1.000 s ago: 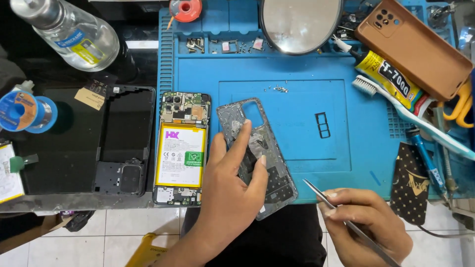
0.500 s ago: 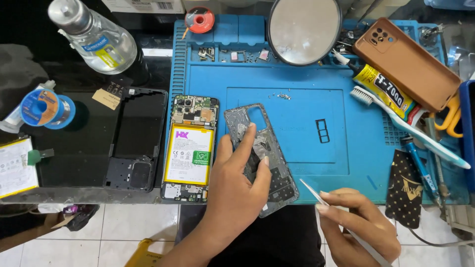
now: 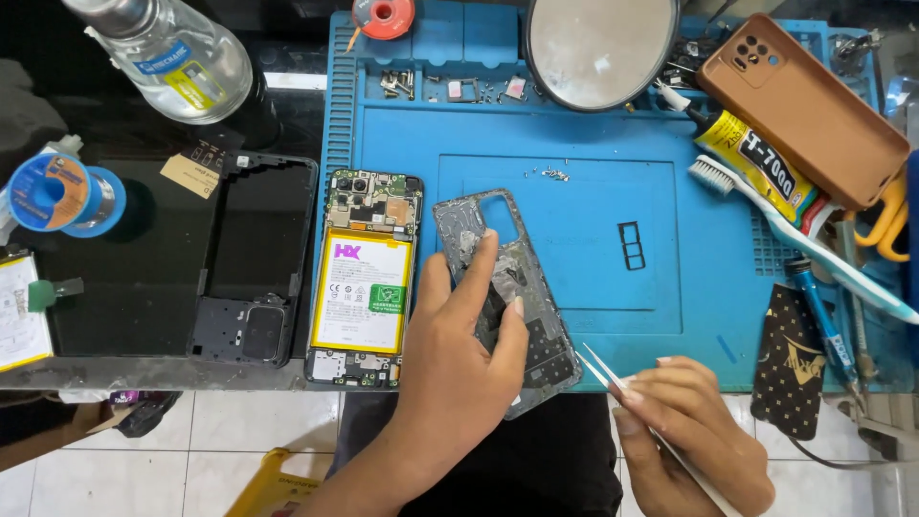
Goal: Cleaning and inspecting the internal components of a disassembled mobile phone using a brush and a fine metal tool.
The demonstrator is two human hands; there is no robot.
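On the blue repair mat (image 3: pixel 593 287), we note the left hand (image 3: pixel 459 373) lying palm-down, fingers spread, pressing the grey phone frame (image 3: pixel 498 278) at the mat's near edge, just right of the opened phone (image 3: pixel 364 278). Our right hand (image 3: pixel 689 431) pinches tweezers (image 3: pixel 598 369), tips toward that frame.

Phone repair workbench: blue silicone work mat (image 3: pixel 593 144) with screw compartments, opened phone (image 3: pixel 365 278), glue tube (image 3: pixel 756 163), solder spool (image 3: pixel 62 191), tweezers (image 3: pixel 622 397).

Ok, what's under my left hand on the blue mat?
The left hand presses on a grey phone mid-frame lying on the blue mat. Its upper end and right edge show; the middle under the palm is hidden.
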